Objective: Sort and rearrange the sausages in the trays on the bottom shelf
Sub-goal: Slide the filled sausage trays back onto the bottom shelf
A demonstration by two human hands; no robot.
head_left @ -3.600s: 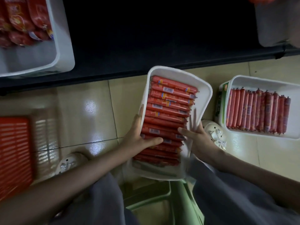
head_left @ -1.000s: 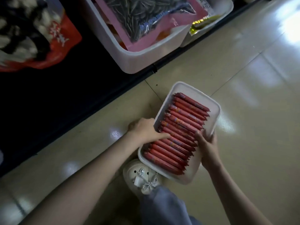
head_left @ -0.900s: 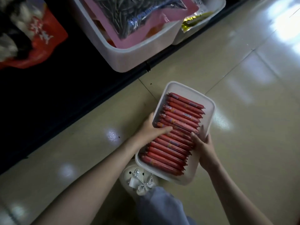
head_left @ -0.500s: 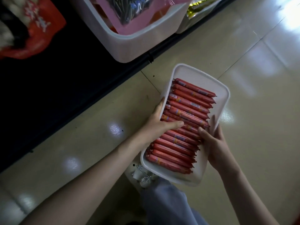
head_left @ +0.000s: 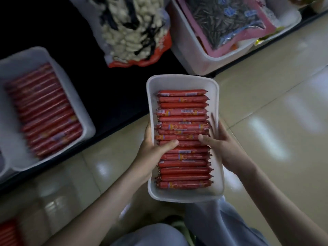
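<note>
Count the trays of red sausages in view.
2. The held tray is gripped by the left hand and right hand; the shelf tray sits on the dark shelf at left. More may be hidden.

The tray now points straight away from the hands instead of slanting off to the right. Its far end reaches over the edge of the dark shelf; half a second ago all of it hung over the floor. The left hand lays its thumb flat across the sausages, where a second ago it sat on them as a fist. A second tray of sausages has come into view on the shelf, well to the left of the left hand. A bag of pale seeds now lies beyond the hands, and the white bin has shifted to beyond the right hand.
</note>
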